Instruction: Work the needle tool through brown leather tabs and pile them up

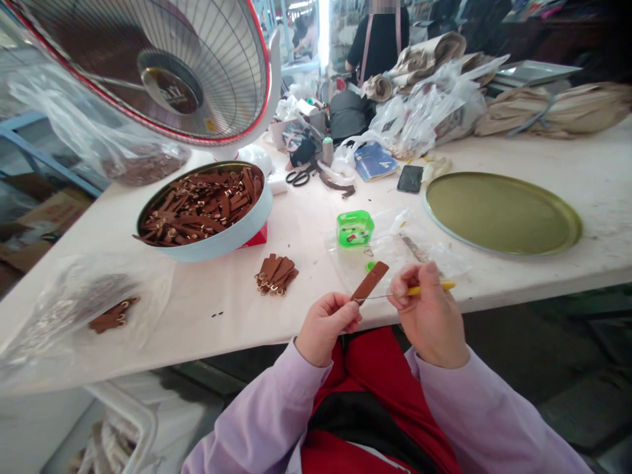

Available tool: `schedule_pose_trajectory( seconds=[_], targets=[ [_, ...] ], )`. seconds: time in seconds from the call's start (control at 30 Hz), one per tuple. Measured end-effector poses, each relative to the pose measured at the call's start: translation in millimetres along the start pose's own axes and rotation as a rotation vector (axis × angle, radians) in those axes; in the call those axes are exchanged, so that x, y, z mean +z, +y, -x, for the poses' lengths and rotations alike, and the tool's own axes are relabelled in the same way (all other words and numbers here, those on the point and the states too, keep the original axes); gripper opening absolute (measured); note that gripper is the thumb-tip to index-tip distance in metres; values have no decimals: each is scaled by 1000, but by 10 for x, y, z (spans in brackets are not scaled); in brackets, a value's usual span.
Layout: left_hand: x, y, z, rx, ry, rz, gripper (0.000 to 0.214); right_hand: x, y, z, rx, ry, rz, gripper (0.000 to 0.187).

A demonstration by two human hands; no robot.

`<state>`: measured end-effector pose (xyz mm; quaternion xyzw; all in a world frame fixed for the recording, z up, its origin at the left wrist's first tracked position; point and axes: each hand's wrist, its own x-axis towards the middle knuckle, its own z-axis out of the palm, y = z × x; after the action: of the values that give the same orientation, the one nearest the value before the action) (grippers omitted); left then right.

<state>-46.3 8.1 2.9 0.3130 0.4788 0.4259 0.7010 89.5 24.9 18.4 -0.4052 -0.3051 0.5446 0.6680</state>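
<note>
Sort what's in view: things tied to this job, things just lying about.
Likely in the job:
brown strap in left hand
yellow-handled tool in right hand
small strap pile
round tin of straps

Seemingly idle:
scissors
blue booklet
thread spool

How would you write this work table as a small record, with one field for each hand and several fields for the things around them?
Left hand: pinches a brown strip
Right hand: grips a yellow-handled tool; its thin metal shaft points to the strip's near end, contact unclear
Beyond hands: open green box
Left of hands: small pile of brown strips with metal fittings
Farther left: round tin heaped with similar strips
Right side: large round olive tray
Behind the tin: red-rimmed fan
</note>
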Motion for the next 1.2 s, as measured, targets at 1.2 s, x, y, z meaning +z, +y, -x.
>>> schedule_pose_trajectory(
  seconds=[1.2],
  targets=[
    [-1386, 291, -430, 335, 723, -908, 20, 93, 519, 33, 287, -338, 509, 37]
  ],
)
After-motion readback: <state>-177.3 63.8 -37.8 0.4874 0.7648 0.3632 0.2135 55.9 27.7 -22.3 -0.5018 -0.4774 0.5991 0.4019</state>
